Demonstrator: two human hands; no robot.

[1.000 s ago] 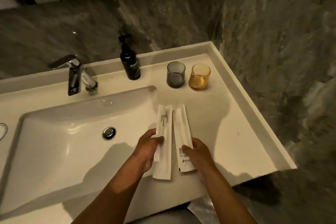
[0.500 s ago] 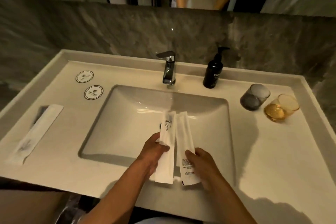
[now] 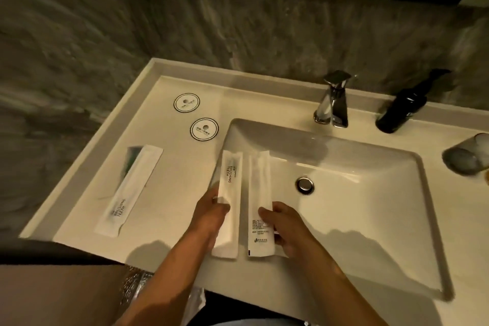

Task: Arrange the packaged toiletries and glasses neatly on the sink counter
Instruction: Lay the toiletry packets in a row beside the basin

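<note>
White packets [image 3: 228, 201] (two) pinched in both hands' [image 3: 211, 213] grip.

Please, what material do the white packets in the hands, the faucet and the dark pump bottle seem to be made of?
Packets, one in the left hand and one in the right hand: probably matte paper, flat, creased and printed.
Faucet: polished, chrome-looking metal with bright mirror reflections.
Pump bottle: glossy black, plastic or glass; blur leaves this open.
</note>
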